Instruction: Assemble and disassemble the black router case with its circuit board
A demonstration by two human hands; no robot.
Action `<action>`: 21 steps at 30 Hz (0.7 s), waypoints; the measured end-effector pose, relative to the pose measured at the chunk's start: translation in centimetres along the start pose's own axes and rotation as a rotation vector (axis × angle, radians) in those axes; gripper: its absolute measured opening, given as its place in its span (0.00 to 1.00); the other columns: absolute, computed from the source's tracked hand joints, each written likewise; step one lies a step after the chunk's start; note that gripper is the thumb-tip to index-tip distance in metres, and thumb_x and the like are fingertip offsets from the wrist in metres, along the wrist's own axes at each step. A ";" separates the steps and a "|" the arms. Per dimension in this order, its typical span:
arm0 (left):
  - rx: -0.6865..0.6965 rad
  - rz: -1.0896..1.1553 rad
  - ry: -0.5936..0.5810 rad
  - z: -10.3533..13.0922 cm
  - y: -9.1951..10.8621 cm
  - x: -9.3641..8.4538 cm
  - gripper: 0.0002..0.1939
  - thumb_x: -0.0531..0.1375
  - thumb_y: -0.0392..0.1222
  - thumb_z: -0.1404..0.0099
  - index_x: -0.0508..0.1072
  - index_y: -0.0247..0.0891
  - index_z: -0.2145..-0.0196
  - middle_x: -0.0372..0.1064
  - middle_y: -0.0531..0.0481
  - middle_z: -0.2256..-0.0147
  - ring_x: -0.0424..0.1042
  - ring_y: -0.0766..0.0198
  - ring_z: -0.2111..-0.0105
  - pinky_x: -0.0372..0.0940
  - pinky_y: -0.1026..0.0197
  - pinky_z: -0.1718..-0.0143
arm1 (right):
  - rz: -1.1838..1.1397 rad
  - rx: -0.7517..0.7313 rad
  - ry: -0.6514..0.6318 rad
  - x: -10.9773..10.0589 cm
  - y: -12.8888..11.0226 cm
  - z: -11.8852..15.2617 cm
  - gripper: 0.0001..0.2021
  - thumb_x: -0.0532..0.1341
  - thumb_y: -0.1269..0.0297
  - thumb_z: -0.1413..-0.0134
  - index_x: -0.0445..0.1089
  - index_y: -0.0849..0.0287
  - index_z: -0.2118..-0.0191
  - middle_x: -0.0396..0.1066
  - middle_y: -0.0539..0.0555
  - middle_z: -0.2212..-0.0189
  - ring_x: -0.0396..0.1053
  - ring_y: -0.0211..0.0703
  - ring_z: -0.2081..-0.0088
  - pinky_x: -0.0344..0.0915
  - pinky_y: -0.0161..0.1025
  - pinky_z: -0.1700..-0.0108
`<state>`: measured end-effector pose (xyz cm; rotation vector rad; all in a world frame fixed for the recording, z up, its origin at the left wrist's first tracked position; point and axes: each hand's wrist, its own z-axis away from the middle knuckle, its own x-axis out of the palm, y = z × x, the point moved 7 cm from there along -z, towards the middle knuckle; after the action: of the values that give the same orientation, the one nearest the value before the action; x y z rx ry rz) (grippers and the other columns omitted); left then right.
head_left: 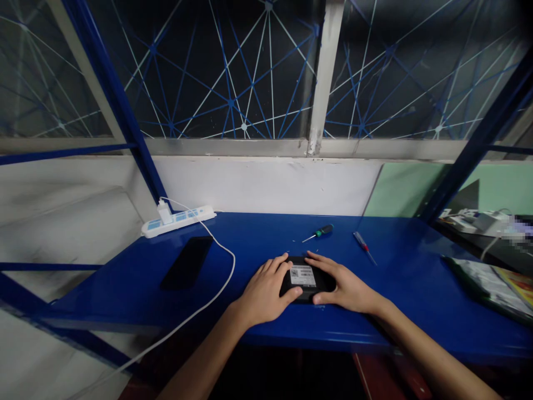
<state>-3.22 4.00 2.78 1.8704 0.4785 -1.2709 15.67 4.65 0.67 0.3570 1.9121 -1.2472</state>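
Note:
A flat black box-shaped device [307, 296] lies on the blue table near its front edge. Its upper face bears a white label [303, 275] with a QR code and printed lines; what kind of device it is, I cannot tell. My left hand [268, 286] grips its left side, fingers over the far edge and thumb at the near edge. Around the right side curls my right hand [343, 283], thumb at the near right corner and fingertips at the far edge. Beyond the device lie a green-and-black screwdriver [320, 232] and a clear-handled screwdriver with a red collar [364, 246].
On the blue table [258, 233], a black phone-like slab [187, 263] lies left. A white power strip [179, 220] with a plugged-in charger [164, 211] sits at the back left; its white cable [225, 283] runs off the front. A plastic packet [491, 283] lies right.

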 end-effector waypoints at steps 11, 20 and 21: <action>-0.028 -0.013 -0.015 0.0 -0.1 0.2 0.28 0.55 0.58 0.29 0.63 0.41 0.38 0.49 0.41 0.31 0.54 0.48 0.32 0.48 0.38 0.32 | 0.025 0.009 0.017 0.2 -0.3 0.1 0.43 0.68 0.41 0.51 0.59 0.54 0.32 0.50 0.63 0.30 0.53 0.64 0.32 0.52 0.61 0.32; -0.036 -0.023 0.026 0.6 0.0 0.5 0.29 0.55 0.57 0.29 0.61 0.39 0.37 0.49 0.42 0.30 0.53 0.48 0.32 0.47 0.38 0.32 | 0.069 -0.049 0.050 -0.2 -0.9 -0.2 0.39 0.66 0.42 0.48 0.62 0.55 0.34 0.56 0.62 0.32 0.55 0.63 0.32 0.54 0.61 0.33; -0.034 -0.026 0.042 0.7 0.1 0.4 0.28 0.55 0.57 0.29 0.61 0.40 0.38 0.50 0.42 0.31 0.53 0.48 0.32 0.47 0.38 0.32 | 0.095 -0.066 0.093 -1.0 -0.9 -0.6 0.35 0.65 0.43 0.46 0.65 0.54 0.36 0.61 0.61 0.34 0.56 0.62 0.33 0.55 0.61 0.34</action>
<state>-3.40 3.38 2.30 1.8712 0.5458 -1.2350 15.47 4.95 2.12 0.4722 1.9863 -1.1198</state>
